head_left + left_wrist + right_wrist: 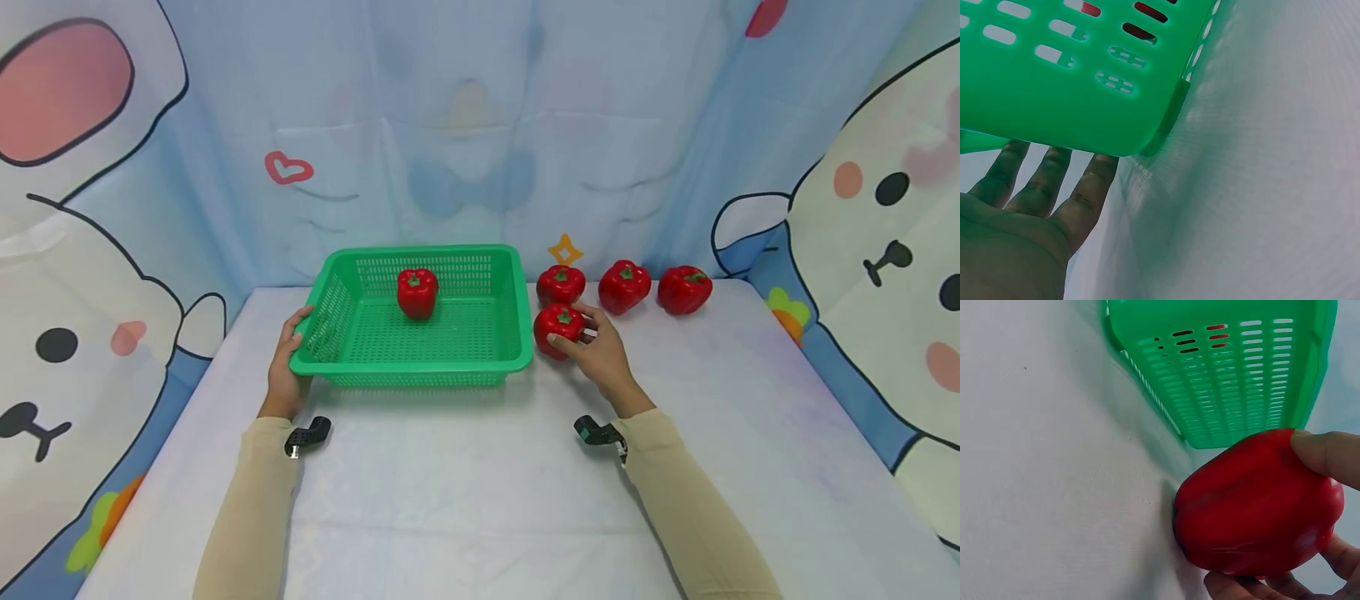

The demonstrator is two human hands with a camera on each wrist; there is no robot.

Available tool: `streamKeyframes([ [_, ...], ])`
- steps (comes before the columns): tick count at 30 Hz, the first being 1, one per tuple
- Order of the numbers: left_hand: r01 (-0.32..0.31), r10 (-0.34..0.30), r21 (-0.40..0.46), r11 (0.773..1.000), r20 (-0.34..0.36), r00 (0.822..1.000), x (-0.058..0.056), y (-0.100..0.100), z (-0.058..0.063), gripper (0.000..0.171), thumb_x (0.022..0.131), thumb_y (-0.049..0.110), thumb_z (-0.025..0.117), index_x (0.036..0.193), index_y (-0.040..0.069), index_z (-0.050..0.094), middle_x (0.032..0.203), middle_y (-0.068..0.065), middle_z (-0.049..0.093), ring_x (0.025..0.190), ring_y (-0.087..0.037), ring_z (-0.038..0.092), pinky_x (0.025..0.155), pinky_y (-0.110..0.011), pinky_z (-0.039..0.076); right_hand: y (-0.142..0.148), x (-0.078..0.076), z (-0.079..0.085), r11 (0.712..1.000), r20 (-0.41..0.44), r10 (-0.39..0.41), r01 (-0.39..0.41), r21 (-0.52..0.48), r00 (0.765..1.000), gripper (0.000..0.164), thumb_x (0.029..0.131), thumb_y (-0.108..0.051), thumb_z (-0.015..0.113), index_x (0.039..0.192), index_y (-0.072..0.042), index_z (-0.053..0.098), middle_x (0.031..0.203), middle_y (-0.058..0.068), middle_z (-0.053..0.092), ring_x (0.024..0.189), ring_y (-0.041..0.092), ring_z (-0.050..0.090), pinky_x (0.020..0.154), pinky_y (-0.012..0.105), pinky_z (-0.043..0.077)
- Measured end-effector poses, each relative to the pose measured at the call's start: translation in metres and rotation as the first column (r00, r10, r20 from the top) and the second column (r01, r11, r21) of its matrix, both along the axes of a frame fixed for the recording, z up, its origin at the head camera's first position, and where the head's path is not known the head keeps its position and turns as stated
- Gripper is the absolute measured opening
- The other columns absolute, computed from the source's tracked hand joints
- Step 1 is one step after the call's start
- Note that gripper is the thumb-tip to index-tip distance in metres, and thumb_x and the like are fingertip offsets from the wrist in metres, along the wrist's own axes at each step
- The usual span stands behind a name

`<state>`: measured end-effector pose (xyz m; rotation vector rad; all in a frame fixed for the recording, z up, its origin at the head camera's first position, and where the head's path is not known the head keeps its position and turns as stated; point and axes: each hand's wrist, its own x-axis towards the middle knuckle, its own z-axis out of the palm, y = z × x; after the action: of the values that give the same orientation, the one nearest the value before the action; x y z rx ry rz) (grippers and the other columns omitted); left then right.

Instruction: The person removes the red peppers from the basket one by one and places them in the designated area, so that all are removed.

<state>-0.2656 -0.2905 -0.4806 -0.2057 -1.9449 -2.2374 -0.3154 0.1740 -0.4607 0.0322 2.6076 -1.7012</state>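
Observation:
My left hand (288,367) holds the left edge of a green plastic basket (408,368); in the left wrist view several fingers (1085,197) reach the basket's rim, the thumb out of sight. Inside the basket stands one red bell pepper (417,296). To the right of the basket, my right hand (606,358) grips another red bell pepper (1260,503), thumb on one side and fingers on the other. Whether this pepper touches the table I cannot tell. Just behind it sits a further red bell pepper (560,282).
Two more red bell peppers, a middle one (624,286) and a rightmost one (684,289), lie along the back of the white-covered table (465,492). A light blue printed curtain (465,125) hangs behind and around the table.

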Motion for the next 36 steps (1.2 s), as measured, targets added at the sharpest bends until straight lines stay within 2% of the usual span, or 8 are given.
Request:
streamKeyframes([
  [12,0.001,-0.001,-0.010,1.000,0.002,1.000,0.000,0.000,-0.001,0.047,0.105,0.033,0.024,0.152,0.027,0.028,0.147,-0.002,0.031,0.113,-0.016,0.046,0.090,-0.022,0.045,-0.001,0.001,0.001,1.000,-0.010,0.005,-0.004,0.007,1.000,0.083,0.086,-0.030,0.075,0.153,-0.014,0.029,0.154,0.019,0.033,0.136,0.041,0.039,0.104,0.052,0.045],
  [18,0.009,-0.009,0.005,1.000,0.000,1.000,-0.002,0.000,-0.001,0.048,0.105,0.033,0.025,0.152,0.025,0.027,0.145,0.000,0.033,0.112,-0.015,0.047,0.090,-0.024,0.044,0.001,0.006,0.020,0.998,-0.068,-0.022,0.026,0.058,0.997,0.083,0.089,-0.042,0.070,0.154,-0.010,0.028,0.158,0.018,0.029,0.144,0.042,0.029,0.111,0.056,0.035],
  [22,0.005,-0.005,0.015,1.000,0.005,1.000,-0.002,0.000,0.000,0.047,0.105,0.031,0.024,0.152,0.026,0.028,0.144,0.001,0.034,0.113,-0.016,0.046,0.090,-0.024,0.043,-0.007,0.010,0.041,0.999,-0.152,-0.014,0.019,0.030,0.988,0.081,0.088,-0.038,0.072,0.152,-0.010,0.031,0.158,0.016,0.030,0.146,0.040,0.026,0.113,0.057,0.032],
  [26,0.011,-0.011,0.008,1.000,0.011,1.000,-0.003,0.000,-0.001,0.048,0.105,0.032,0.023,0.152,0.026,0.027,0.146,0.002,0.031,0.115,-0.017,0.044,0.092,-0.025,0.042,-0.027,0.010,0.070,0.996,-0.208,0.086,-0.082,0.028,0.974,0.081,0.087,-0.037,0.073,0.152,-0.013,0.032,0.158,0.014,0.030,0.146,0.038,0.027,0.114,0.057,0.031],
  [29,0.012,-0.012,0.010,1.000,0.008,1.000,-0.004,-0.001,-0.002,0.048,0.105,0.032,0.023,0.153,0.026,0.026,0.146,0.001,0.031,0.114,-0.016,0.044,0.091,-0.025,0.042,-0.051,0.002,0.093,0.977,-0.198,0.205,-0.191,0.090,0.959,0.082,0.088,-0.039,0.072,0.154,-0.016,0.028,0.160,0.013,0.027,0.146,0.039,0.028,0.113,0.057,0.033],
  [32,0.010,-0.010,0.017,1.000,0.003,1.000,-0.004,-0.002,-0.002,0.048,0.105,0.032,0.024,0.152,0.026,0.027,0.145,0.002,0.031,0.112,-0.017,0.044,0.090,-0.025,0.042,-0.077,-0.015,0.109,0.944,-0.140,0.321,-0.305,0.126,0.937,0.084,0.088,-0.040,0.072,0.155,-0.020,0.026,0.161,0.013,0.025,0.147,0.039,0.027,0.111,0.056,0.036],
  [36,0.017,-0.017,0.022,1.000,0.001,1.000,-0.005,-0.002,-0.003,0.048,0.105,0.032,0.024,0.152,0.026,0.027,0.144,0.003,0.033,0.112,-0.016,0.044,0.091,-0.025,0.042,-0.110,-0.046,0.116,0.898,-0.025,0.432,-0.428,0.105,0.901,0.084,0.087,-0.040,0.074,0.155,-0.025,0.027,0.160,0.013,0.025,0.145,0.036,0.031,0.109,0.055,0.038],
])
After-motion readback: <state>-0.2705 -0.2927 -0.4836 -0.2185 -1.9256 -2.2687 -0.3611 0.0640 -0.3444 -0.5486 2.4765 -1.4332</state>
